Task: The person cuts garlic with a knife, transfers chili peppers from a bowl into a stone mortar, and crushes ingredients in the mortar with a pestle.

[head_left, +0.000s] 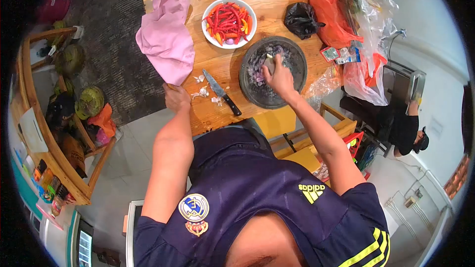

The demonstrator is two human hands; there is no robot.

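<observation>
My right hand (pixel 279 76) is closed around a stone pestle (pixel 269 64), pressing it into a wide, dark stone mortar (pixel 246 86). Crushed purplish shallots (pixel 257 75) lie around the pestle on the mortar's surface. At the left, my left hand (pixel 176 98) grips the edge of the wooden table (pixel 203 118), just below a pink cloth (pixel 166 37); its fingertips are partly hidden. Between my hands lies a knife (pixel 221 91) with a black handle, beside scraps of white garlic skin (pixel 202 91).
A white bowl (pixel 205 33) of red and orange chilies stands behind the mortar. Black (pixel 302 20), orange (pixel 329 10) and clear plastic bags (pixel 381 12) sit at the right with small packets (pixel 349 55). A person in black (pixel 403 128) is farther right.
</observation>
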